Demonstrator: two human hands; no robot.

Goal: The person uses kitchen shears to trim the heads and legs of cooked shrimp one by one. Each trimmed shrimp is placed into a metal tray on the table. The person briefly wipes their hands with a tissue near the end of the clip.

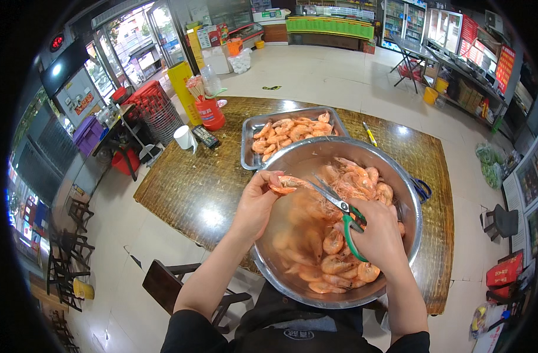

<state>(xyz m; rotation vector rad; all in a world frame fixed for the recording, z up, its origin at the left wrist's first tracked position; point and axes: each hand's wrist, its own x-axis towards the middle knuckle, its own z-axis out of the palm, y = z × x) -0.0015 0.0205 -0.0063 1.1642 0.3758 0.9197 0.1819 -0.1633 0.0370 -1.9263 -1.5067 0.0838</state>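
Note:
A large round metal basin [330, 302] holds many orange shrimp [337, 264] in cloudy water, the pile being on its right side. My left hand [262, 198] pinches one shrimp [291, 183] over the basin. In my right hand [377, 227] are green-handled scissors [344, 207], their blades parted and close to the head end of that shrimp; whether they touch it I cannot tell. Behind the basin, a rectangular metal tray [250, 161] holds more orange shrimp [291, 132].
On the wooden table [198, 194] are a yellow pen [370, 134], blue-handled scissors [421, 189] against the basin's right side, a paper roll [184, 137], a calculator-like keypad [205, 137] and a red container of sticks [210, 114]. A dark chair [165, 284] stands at the lower left.

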